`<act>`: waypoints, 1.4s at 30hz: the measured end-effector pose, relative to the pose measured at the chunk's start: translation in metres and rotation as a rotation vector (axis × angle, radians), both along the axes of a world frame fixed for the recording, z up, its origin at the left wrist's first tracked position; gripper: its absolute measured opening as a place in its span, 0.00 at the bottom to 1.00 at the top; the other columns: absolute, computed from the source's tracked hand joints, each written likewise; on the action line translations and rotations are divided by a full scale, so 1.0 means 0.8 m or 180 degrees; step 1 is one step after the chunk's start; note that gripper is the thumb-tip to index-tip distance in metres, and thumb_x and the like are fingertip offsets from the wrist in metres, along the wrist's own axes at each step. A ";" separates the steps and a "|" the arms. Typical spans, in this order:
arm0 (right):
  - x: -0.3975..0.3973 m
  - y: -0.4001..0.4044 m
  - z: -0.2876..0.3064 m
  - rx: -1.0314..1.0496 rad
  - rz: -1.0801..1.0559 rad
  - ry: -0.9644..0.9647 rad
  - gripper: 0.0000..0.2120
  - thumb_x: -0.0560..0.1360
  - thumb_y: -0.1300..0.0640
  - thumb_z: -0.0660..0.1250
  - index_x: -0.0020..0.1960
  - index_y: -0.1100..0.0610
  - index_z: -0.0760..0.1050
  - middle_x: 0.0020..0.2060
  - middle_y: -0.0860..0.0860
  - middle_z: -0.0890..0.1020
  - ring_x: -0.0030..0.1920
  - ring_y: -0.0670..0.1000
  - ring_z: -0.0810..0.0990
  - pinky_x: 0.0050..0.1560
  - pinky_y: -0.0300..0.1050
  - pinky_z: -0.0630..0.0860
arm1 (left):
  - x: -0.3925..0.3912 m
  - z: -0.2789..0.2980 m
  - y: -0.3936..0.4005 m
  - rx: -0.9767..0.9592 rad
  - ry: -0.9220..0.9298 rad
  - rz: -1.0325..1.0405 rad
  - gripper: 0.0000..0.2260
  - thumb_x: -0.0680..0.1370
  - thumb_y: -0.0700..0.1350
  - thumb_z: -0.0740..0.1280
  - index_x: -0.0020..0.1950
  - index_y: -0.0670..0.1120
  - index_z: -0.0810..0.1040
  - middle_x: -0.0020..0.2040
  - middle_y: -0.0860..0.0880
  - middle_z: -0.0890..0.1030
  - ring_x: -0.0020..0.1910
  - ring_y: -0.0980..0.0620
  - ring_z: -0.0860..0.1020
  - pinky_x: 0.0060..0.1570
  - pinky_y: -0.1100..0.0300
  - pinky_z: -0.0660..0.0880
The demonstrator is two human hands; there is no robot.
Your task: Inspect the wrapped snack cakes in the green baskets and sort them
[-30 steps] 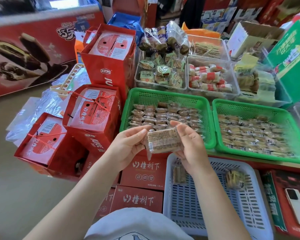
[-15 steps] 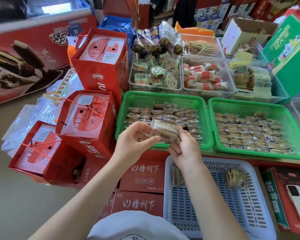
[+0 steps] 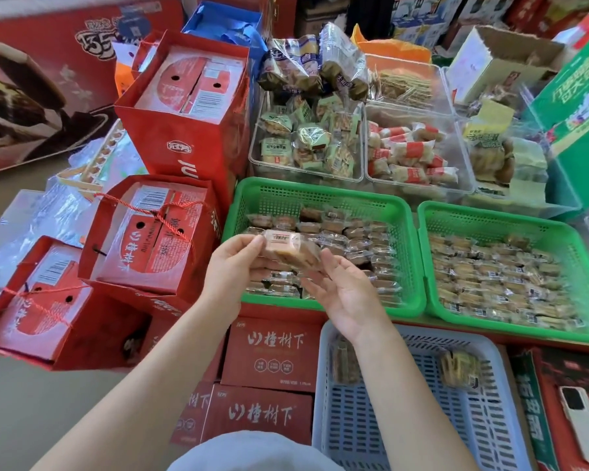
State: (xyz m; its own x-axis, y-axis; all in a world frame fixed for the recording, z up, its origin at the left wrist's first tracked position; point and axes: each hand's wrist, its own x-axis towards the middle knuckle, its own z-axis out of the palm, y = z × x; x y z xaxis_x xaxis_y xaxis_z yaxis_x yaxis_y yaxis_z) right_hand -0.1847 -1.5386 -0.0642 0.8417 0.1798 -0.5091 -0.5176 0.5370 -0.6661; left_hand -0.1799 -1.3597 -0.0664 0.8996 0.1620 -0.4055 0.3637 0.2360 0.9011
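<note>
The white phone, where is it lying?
The white phone lies at the lower right of the head view, on a red box right of the pale blue basket.

Access paths and obstructions around the sorting area

The two green baskets (image 3: 320,195) (image 3: 510,219) sit side by side with rims touching and are open from above; wrapped cakes (image 3: 364,246) cover both floors. The left hand (image 3: 233,266) and right hand (image 3: 346,294) occupy the space over the left basket's near edge. Clear bins (image 3: 419,185) close off the far side. Red gift bags (image 3: 143,239) crowd the left flank. The white basket (image 3: 422,416) below offers mostly bare floor. A phone (image 3: 578,426) lies to its right.
</note>
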 end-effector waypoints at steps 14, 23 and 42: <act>0.209 0.061 -0.096 -0.2138 -0.0193 -0.0096 0.13 0.80 0.56 0.68 0.52 0.67 0.75 0.47 0.56 0.84 0.39 0.48 0.86 0.46 0.48 0.84 | 0.073 -0.178 0.035 0.4688 -0.0121 -0.1819 0.35 0.82 0.62 0.53 0.83 0.46 0.46 0.83 0.44 0.44 0.81 0.46 0.36 0.80 0.45 0.43; 0.293 0.118 -0.179 -0.3992 0.1022 -0.0531 0.15 0.79 0.47 0.68 0.44 0.57 0.69 0.36 0.49 0.74 0.42 0.54 0.75 0.42 0.47 0.69 | 0.074 -0.188 0.038 0.4602 -0.0144 -0.1697 0.38 0.79 0.61 0.57 0.83 0.44 0.49 0.83 0.44 0.44 0.82 0.48 0.39 0.80 0.48 0.44; 0.212 0.101 -0.142 -0.4409 0.1289 -0.1107 0.19 0.82 0.54 0.62 0.69 0.62 0.70 0.61 0.60 0.77 0.66 0.59 0.73 0.63 0.54 0.73 | 0.077 -0.174 0.036 0.4822 0.0068 -0.1974 0.36 0.80 0.60 0.56 0.83 0.45 0.50 0.83 0.41 0.41 0.81 0.44 0.38 0.80 0.44 0.45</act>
